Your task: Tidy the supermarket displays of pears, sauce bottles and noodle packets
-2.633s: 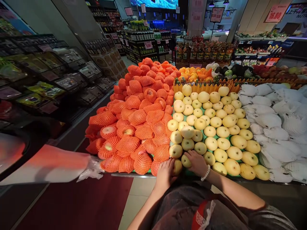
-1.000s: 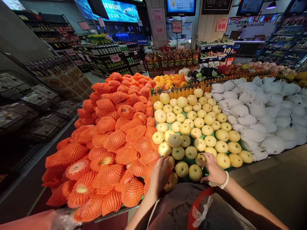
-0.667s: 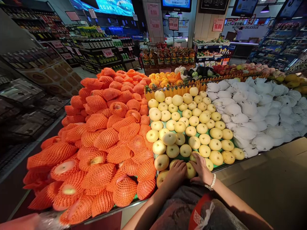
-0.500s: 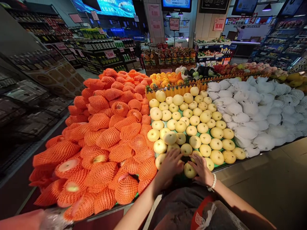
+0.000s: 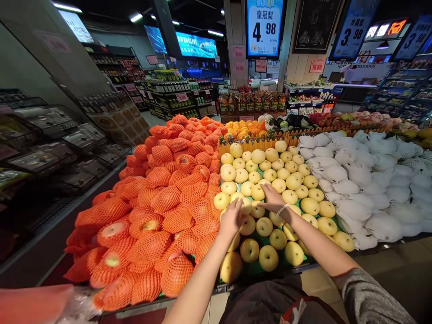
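Yellow pears (image 5: 305, 181) lie in rows on a green mat across the sloping stand in front of me. My left hand (image 5: 231, 218) reaches into the middle of the pile, fingers curved over a pear (image 5: 246, 205) on the left side. My right hand (image 5: 273, 198), with a bead bracelet at the wrist, rests palm down on pears just to the right, fingers lying over them. Both hands sit close together, about a pear's width apart. Loose pears (image 5: 259, 253) lie in the front rows below my arms.
Fruit in orange foam nets (image 5: 162, 207) is heaped to the left, fruit in white nets (image 5: 364, 175) to the right. A yellow picket divider (image 5: 256, 145) backs the pears. Price signs (image 5: 264, 27) hang overhead. Wire shelves (image 5: 50, 148) line the aisle at left.
Both hands have moved from the front edge of the pear pile up into its middle rows. The camera has tilted up, bringing the hanging price signs into view.
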A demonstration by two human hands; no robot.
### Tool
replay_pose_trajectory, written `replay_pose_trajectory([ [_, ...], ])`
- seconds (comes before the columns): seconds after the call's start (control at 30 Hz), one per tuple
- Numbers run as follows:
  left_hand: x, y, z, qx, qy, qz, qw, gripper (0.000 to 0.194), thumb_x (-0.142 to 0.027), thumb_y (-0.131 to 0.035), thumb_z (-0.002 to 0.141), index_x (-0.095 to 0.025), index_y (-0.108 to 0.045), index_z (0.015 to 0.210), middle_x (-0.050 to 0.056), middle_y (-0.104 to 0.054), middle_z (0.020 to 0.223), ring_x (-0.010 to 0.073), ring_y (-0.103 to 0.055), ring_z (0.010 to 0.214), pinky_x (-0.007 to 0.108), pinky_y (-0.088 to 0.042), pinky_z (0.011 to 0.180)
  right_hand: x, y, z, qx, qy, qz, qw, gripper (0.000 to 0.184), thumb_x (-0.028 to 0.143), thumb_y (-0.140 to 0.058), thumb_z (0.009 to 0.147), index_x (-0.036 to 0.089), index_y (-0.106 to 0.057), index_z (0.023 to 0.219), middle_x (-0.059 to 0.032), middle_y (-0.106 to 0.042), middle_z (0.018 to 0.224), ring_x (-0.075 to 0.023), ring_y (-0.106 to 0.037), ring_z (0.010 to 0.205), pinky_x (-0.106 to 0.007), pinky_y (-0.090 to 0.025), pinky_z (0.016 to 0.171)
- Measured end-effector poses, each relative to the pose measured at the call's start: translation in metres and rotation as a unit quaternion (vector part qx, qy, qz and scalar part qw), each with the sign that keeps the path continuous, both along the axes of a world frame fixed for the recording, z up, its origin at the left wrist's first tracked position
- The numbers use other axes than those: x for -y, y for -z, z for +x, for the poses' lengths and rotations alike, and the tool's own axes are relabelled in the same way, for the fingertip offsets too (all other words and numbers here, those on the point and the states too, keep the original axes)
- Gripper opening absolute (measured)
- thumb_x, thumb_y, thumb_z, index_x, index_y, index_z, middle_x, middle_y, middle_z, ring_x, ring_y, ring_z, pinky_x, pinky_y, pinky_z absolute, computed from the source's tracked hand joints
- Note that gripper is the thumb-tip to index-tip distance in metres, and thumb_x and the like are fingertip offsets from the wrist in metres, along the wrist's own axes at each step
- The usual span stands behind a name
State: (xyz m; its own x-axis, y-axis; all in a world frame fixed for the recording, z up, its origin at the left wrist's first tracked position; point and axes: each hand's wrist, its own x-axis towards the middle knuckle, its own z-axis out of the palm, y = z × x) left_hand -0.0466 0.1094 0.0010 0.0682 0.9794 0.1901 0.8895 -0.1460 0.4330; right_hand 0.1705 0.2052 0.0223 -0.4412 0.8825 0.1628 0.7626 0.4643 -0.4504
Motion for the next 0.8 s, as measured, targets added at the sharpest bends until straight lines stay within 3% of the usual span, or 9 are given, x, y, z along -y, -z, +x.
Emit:
replay_pose_trajectory([
  [0.07, 0.002, -0.001, 0.001, 0.007, -0.017, -0.008, 1.000, 0.059, -0.019, -0.064, 0.087, -0.020, -0.046, 0.143, 0.016, -0.053, 0.147, 0.0324, -0.058, 0.129, 0.045, -0.053, 0.099, -0.012, 0.009, -0.008, 0.009, 0.002, -0.008, 1.000, 0.093, 0.035, -0.086, 0.072, 0.015, -0.040, 0.151, -0.0197, -0.048, 0.148, -0.0360, -0.053, 0.130, -0.048, -0.047, 0.107],
  [0.23, 0.004, 0.003, -0.002, 0.026, -0.030, -0.021, 0.999, 0.065, -0.016, -0.063, 0.086, -0.022, -0.040, 0.147, 0.018, -0.049, 0.151, 0.0324, -0.056, 0.132, 0.046, -0.053, 0.100, -0.016, 0.034, -0.006, -0.041, -0.013, 0.071, 0.997, 0.084, 0.037, -0.078, 0.080, 0.020, -0.039, 0.152, -0.0141, -0.054, 0.145, -0.0318, -0.053, 0.131, -0.046, -0.047, 0.109],
  [0.37, 0.002, 0.004, 0.001, 0.012, -0.040, -0.018, 0.999, 0.065, -0.016, -0.060, 0.087, -0.022, -0.036, 0.148, 0.017, -0.048, 0.152, 0.0311, -0.054, 0.135, 0.046, -0.052, 0.102, -0.027, 0.029, 0.004, -0.043, -0.064, 0.058, 0.995, 0.096, 0.051, -0.082, 0.074, 0.019, -0.039, 0.153, -0.0158, -0.054, 0.146, -0.0339, -0.052, 0.132, -0.049, -0.046, 0.110],
  [0.43, -0.001, 0.003, 0.005, 0.001, -0.051, -0.026, 0.998, 0.065, -0.016, -0.059, 0.087, -0.022, -0.037, 0.147, 0.017, -0.047, 0.152, 0.0319, -0.053, 0.135, 0.046, -0.054, 0.100, -0.038, 0.021, 0.018, -0.057, -0.078, 0.059, 0.994, 0.092, 0.057, -0.079, 0.076, 0.018, -0.043, 0.151, -0.0173, -0.054, 0.146, -0.0349, -0.051, 0.133, -0.052, -0.044, 0.110],
  [0.5, -0.004, 0.002, 0.009, -0.008, -0.064, -0.038, 0.997, 0.066, -0.015, -0.061, 0.084, -0.022, -0.038, 0.146, 0.017, -0.047, 0.152, 0.0329, -0.054, 0.134, 0.046, -0.056, 0.096, -0.053, 0.014, 0.045, -0.073, -0.023, 0.097, 0.992, 0.077, 0.058, -0.071, 0.083, 0.017, -0.049, 0.145, -0.0187, -0.055, 0.145, -0.0352, -0.050, 0.135, -0.053, -0.042, 0.112],
  [0.57, -0.009, 0.003, 0.013, -0.014, -0.074, -0.047, 0.996, 0.068, -0.014, -0.063, 0.081, -0.022, -0.040, 0.144, 0.016, -0.047, 0.151, 0.0331, -0.056, 0.131, 0.045, -0.057, 0.092, -0.066, 0.011, 0.079, -0.066, 0.100, 0.144, 0.982, 0.064, 0.055, -0.062, 0.090, 0.015, -0.054, 0.139, -0.0212, -0.055, 0.144, -0.0368, -0.049, 0.135, -0.055, -0.040, 0.112],
  [0.67, -0.014, 0.008, 0.017, -0.012, -0.083, -0.043, 0.996, 0.066, -0.013, -0.063, 0.079, -0.022, -0.042, 0.141, 0.016, -0.048, 0.150, 0.0329, -0.057, 0.130, 0.045, -0.058, 0.092, -0.079, 0.015, 0.127, 0.003, 0.250, 0.111, 0.962, 0.065, 0.056, -0.059, 0.090, 0.009, -0.057, 0.134, -0.0268, -0.060, 0.134, -0.0421, -0.055, 0.125, -0.057, -0.045, 0.104],
  [0.8, -0.017, 0.014, 0.017, 0.007, -0.075, -0.024, 0.997, 0.068, -0.015, -0.064, 0.079, -0.025, -0.039, 0.141, 0.015, -0.049, 0.148, 0.0337, -0.054, 0.134, 0.046, -0.056, 0.096, -0.082, 0.024, 0.150, 0.033, 0.224, 0.047, 0.973, 0.065, 0.053, -0.066, 0.084, 0.015, -0.054, 0.134, -0.0195, -0.067, 0.125, -0.0368, -0.064, 0.113, -0.046, -0.051, 0.093],
])
